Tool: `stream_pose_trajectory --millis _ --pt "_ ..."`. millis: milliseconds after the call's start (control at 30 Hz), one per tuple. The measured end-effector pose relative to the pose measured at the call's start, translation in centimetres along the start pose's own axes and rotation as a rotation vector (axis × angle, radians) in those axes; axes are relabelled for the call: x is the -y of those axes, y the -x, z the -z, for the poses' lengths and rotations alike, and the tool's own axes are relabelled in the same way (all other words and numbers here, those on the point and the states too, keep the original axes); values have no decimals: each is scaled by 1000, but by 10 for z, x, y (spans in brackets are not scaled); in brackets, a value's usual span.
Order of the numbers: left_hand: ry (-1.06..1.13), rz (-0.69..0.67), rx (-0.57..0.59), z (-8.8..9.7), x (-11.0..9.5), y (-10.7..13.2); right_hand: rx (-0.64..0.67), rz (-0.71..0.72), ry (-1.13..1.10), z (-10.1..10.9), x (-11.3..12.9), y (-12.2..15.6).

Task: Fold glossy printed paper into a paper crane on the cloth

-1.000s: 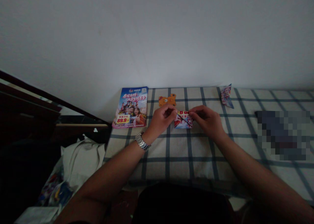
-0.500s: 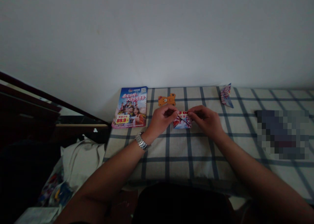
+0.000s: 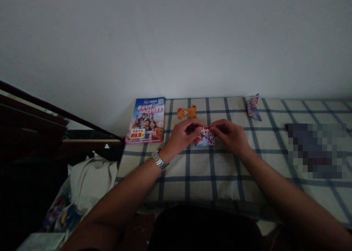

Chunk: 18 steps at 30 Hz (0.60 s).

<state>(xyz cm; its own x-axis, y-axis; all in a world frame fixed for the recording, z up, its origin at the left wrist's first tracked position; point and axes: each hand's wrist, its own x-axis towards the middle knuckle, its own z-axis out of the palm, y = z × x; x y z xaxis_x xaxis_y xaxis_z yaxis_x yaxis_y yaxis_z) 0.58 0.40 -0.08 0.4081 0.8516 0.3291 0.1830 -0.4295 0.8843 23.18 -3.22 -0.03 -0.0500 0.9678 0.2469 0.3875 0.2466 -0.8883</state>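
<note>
A small folded piece of printed paper, red, white and blue, lies between my hands over the checked cloth. My left hand, with a metal watch on the wrist, pinches its upper left edge between thumb and fingers. At the upper right edge, my right hand pinches the same paper. The fingertips of both hands are close together and cover the paper's top corners. Just behind my left hand lies a flat orange bear-shaped cutout.
A stack of glossy flyers lies at the left by the wall. A folded paper piece stands near the back right. A blurred dark object rests at the right. Left of the checked cloth sits a white bag.
Both hands' fingertips have come slightly closer together along the paper's top edge, covering more of it. The paper has shifted a little toward me.
</note>
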Motion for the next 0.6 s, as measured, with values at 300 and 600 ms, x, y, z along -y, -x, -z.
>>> stream_pose_trajectory --millis 300,600 --pt "-85 1 40 1 2 -1 24 -26 16 -1 3 0" --pt "-72 40 44 0 -1 -1 55 -19 7 -2 0 0"
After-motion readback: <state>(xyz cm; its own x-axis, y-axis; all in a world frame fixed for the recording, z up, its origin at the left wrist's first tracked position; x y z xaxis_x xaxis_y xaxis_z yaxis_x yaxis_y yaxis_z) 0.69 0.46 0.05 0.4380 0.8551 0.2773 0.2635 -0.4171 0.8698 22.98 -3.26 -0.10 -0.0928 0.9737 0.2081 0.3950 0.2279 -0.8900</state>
